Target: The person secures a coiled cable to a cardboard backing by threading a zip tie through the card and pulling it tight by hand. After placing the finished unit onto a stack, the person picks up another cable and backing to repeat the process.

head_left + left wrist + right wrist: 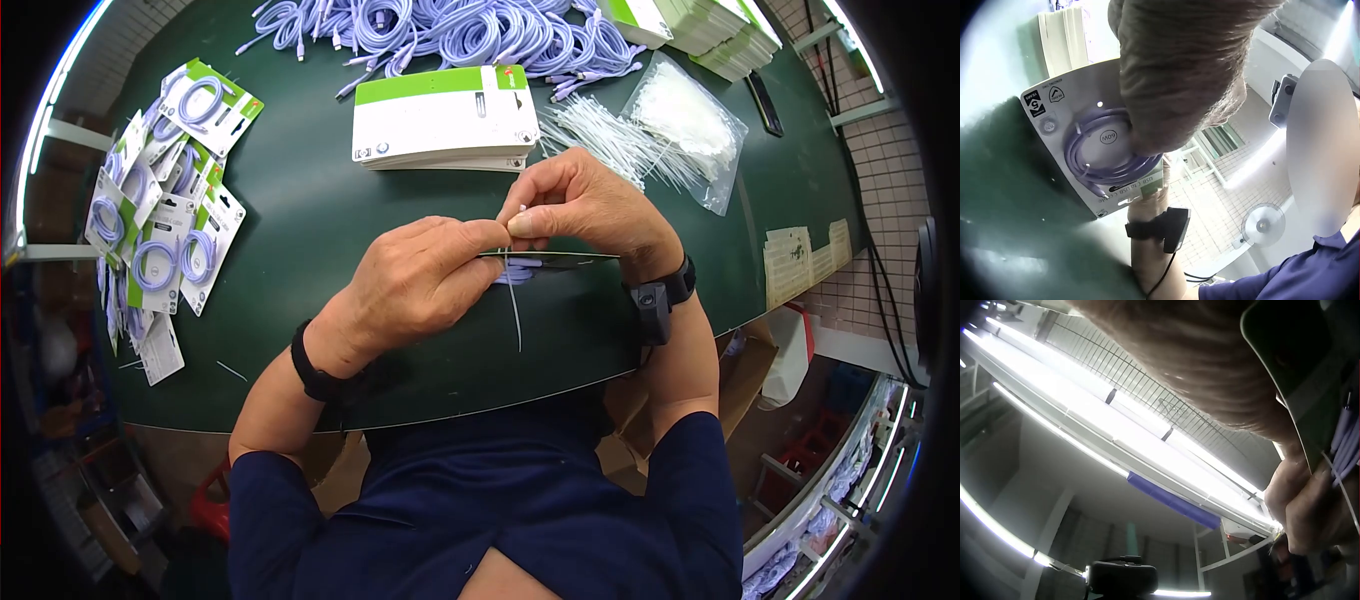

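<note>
A cardboard backing card [1060, 109] carries a coiled lilac USB cable [1074, 150], plainly seen in the left wrist view. From above, the card appears nearly edge-on between the hands. My left hand [410, 275] grips its left part, thumb and fingers close to the coil. On the other side, my right hand [590, 210] pinches a thin white cable tie [517, 315] between thumb and forefinger at the card's upper edge. The tie's long tail hangs down past the cable, toward my body. Fingertips of both hands meet near the tie, partly hiding it.
Ahead lies a stack of printed cards [440, 115], with a heap of lilac cables [470, 35] behind. Loose cable ties [610, 140] and a plastic bag of ties [690, 115] lie right. Carded cables [165, 215] pile up at left on the green table [290, 210].
</note>
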Demonstrator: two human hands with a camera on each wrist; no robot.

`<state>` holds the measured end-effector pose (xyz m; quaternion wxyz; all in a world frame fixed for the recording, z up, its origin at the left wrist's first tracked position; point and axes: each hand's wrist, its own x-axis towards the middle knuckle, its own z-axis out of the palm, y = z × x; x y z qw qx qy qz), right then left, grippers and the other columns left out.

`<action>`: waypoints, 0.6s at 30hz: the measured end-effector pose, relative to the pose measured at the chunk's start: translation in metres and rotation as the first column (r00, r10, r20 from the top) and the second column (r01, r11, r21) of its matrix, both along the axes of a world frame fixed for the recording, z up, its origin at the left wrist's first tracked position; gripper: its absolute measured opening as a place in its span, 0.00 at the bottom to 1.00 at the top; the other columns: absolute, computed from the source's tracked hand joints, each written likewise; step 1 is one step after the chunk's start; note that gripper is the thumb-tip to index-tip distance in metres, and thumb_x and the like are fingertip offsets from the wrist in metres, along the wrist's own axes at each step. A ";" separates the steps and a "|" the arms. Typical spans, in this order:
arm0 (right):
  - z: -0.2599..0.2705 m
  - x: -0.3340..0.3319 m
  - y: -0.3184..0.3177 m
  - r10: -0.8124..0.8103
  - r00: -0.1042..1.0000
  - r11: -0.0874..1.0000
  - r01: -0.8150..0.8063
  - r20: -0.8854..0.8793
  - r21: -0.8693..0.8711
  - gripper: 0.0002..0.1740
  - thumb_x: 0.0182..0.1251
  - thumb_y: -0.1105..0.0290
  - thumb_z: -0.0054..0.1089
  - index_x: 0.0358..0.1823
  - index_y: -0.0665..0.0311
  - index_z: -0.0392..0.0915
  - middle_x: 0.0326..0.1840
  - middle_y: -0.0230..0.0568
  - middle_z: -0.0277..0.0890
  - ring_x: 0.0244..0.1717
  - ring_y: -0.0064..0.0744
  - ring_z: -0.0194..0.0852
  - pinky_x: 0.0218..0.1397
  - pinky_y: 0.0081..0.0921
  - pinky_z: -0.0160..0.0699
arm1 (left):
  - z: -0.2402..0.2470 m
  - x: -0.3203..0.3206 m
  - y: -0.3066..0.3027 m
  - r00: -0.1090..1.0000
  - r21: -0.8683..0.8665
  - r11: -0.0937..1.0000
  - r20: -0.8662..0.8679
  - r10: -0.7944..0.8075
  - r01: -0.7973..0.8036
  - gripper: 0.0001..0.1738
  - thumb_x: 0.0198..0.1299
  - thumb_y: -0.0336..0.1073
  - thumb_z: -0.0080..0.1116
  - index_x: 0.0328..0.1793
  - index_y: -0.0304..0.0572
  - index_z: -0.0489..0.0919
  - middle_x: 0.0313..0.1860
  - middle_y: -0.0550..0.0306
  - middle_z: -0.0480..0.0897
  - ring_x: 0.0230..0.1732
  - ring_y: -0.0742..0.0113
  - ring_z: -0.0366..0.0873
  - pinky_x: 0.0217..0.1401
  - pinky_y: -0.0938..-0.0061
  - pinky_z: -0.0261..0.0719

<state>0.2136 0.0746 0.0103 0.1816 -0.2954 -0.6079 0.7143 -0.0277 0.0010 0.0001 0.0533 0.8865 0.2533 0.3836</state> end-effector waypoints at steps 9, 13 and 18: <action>-0.001 -0.007 -0.002 -0.010 1.000 0.998 0.009 -0.018 -0.062 0.09 0.71 0.76 0.70 0.49 0.71 0.87 0.37 0.34 0.88 0.35 0.18 0.85 0.41 0.16 0.84 | -0.005 -0.001 0.001 0.999 -0.021 0.999 0.029 -0.032 0.033 0.16 0.39 0.21 0.74 0.38 0.37 0.86 0.46 0.54 0.89 0.37 0.59 0.88 0.39 0.67 0.87; -0.003 -0.010 -0.001 0.019 1.000 0.998 -0.018 0.017 -0.060 0.09 0.71 0.75 0.70 0.50 0.71 0.87 0.38 0.33 0.87 0.36 0.16 0.83 0.41 0.14 0.83 | -0.001 -0.002 0.000 1.000 -0.062 0.998 0.018 -0.015 0.016 0.17 0.38 0.21 0.73 0.37 0.39 0.85 0.45 0.55 0.89 0.35 0.59 0.88 0.39 0.67 0.87; -0.016 -0.010 0.001 0.082 0.997 0.997 -0.082 0.009 -0.013 0.10 0.72 0.74 0.70 0.51 0.72 0.87 0.39 0.32 0.87 0.37 0.15 0.81 0.43 0.15 0.82 | -0.008 -0.001 0.003 0.992 -0.151 0.987 0.126 -0.026 0.045 0.16 0.39 0.19 0.72 0.37 0.39 0.84 0.44 0.54 0.89 0.33 0.57 0.88 0.40 0.67 0.87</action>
